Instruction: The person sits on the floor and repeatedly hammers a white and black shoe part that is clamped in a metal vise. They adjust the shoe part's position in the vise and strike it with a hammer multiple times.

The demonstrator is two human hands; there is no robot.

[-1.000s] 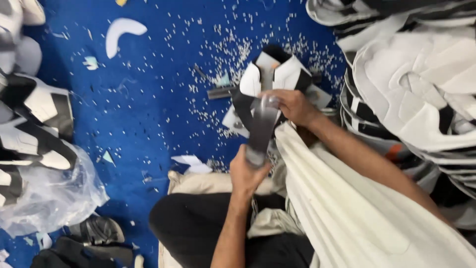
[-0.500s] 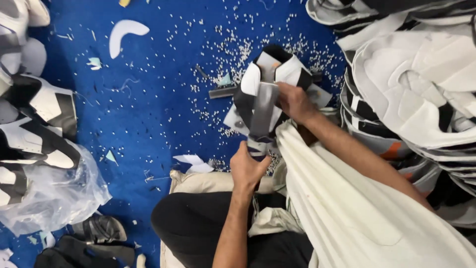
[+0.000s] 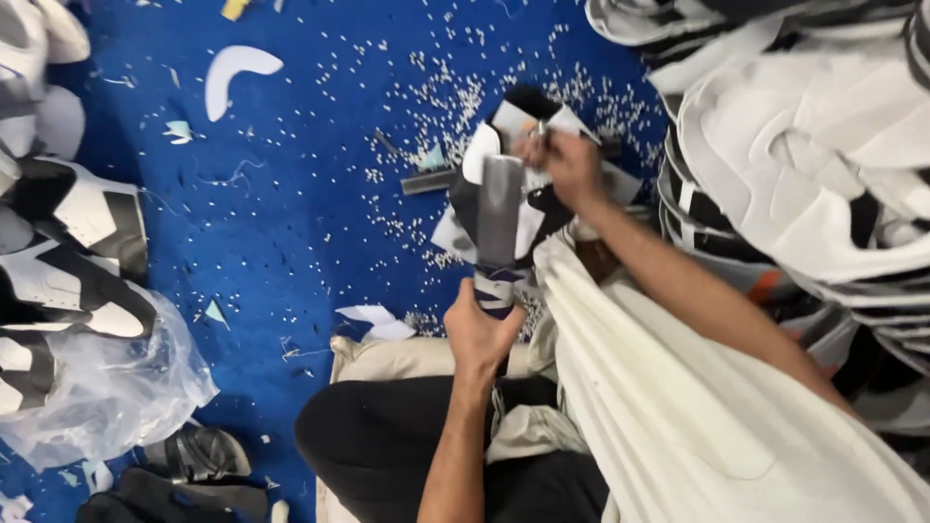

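- Since the earlier frame our right hand [image 3: 572, 167] has shifted a little toward the upper right of the black-and-white shoe upper [image 3: 504, 208], and the grey strip on it now faces the camera more squarely.
- We see our right hand closed over the top edge of that shoe upper, fingers pinched down on it just above centre frame.
- Our left hand [image 3: 481, 334] sits below it, near the middle of the frame, curled tight around the piece's lower end.
- We hold the shoe upper upright between the two hands, above the blue floor [image 3: 291, 194], which is strewn with small white punched bits.
- A narrow grey metal tool [image 3: 429, 180] lies on the floor just left of the piece.
- A white curved cutout [image 3: 237, 73] lies at the upper left.
- Stacked black-and-white uppers [image 3: 68, 252] and a clear plastic bag [image 3: 107, 387] fill the left edge.
- A large heap of white and black uppers [image 3: 804, 145] fills the upper right.
- White fabric sheets [image 3: 697, 426] drape across the lower right, beneath our right forearm.
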